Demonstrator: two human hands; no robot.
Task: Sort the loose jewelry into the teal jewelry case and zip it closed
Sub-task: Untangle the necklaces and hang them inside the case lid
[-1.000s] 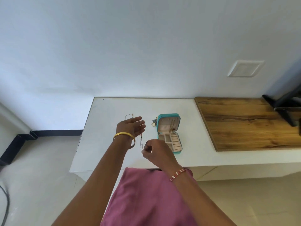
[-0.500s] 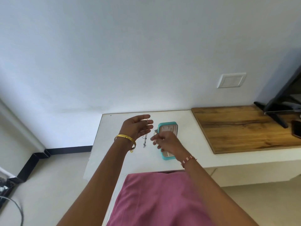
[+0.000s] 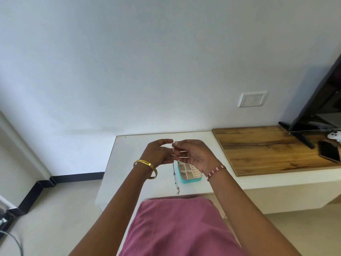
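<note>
Both hands up over the white table point(image 3: 129, 163), fingertips nearly meeting. My left hand point(image 3: 159, 154) has fingers curled, thumb and forefinger arched toward the right; it looks to pinch the top of a thin chain necklace point(image 3: 175, 179), though the exact contact is too small for me to be sure. Chain hangs straight down from between the hands, lower end just above the table's near edge, small pendant-like bit at the bottom. My right hand point(image 3: 193, 154) is palm toward me, fingers curled in, fingertips pinching something fine at the top near the left hand's fingers; likely the same chain's end, can't confirm.

Teal jewelry case point(image 3: 189, 173) sits on the table directly below and behind my right hand, lid side hidden by the hand. Open: cream compartments and ring rolls visible inside. Chain hangs just left of the case, not in it.

Gold bangle point(image 3: 146, 168) on left wrist, red-and-white beaded bracelet point(image 3: 215, 171) on right wrist. Pink garment point(image 3: 177, 228) at bottom centre.

Right of the table, a wooden board point(image 3: 267, 148) with a TV stand foot point(image 3: 302, 139), a dark phone point(image 3: 329, 151) and a white controller point(image 3: 335, 135) at the frame edge. White wall switch plate point(image 3: 252, 99) above.
</note>
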